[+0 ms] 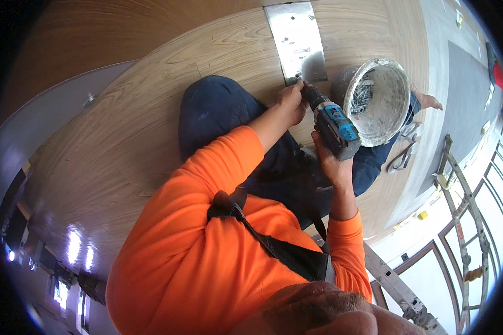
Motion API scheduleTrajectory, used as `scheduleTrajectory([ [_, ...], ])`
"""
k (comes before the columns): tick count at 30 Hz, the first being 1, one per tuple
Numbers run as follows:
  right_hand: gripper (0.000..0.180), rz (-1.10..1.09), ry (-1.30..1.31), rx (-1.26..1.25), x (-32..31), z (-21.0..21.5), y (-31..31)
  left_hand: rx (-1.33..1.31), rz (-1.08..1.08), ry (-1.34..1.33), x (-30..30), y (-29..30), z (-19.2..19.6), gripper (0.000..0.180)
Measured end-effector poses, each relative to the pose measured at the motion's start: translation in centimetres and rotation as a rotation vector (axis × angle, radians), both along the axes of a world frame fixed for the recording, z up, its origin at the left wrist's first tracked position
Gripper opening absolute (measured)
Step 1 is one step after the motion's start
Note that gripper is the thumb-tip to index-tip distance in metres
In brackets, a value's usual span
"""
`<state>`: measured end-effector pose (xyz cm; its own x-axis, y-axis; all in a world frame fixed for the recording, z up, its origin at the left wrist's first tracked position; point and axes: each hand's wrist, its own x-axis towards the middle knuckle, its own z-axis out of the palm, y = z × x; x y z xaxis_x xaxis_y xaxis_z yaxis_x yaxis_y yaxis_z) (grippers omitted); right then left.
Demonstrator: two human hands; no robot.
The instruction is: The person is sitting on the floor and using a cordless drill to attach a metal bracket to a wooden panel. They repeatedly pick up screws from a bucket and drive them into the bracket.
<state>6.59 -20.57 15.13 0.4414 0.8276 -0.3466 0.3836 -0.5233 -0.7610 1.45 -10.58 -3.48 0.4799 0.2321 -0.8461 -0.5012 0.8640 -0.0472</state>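
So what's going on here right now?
A person in an orange top is kneeling on a wood-grain floor, working a cordless drill at the lower edge of a shiny metal plate. The right hand grips the drill's handle; the left hand steadies its nose at the plate. A white bucket holding screws sits just to the right.

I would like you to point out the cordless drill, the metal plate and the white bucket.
cordless drill [332, 124], head view, on its blue and black body.
metal plate [296, 39], head view, on its bare shiny face.
white bucket [394, 109], head view, on its inner wall.
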Motion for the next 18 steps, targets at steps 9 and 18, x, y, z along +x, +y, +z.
scheduleTrajectory([
  [9, 0.033, 0.097, -0.034, 0.014, 1.1, 0.7, 2.0, -0.008, -0.013, 0.047, -0.2, 0.1, 0.6, 0.021],
  [18, 0.034, 0.169, -0.078, -0.084, 2.0, 1.5, 3.6, 0.017, -0.003, 0.01, 0.2, -0.2, -0.4, 0.029],
])
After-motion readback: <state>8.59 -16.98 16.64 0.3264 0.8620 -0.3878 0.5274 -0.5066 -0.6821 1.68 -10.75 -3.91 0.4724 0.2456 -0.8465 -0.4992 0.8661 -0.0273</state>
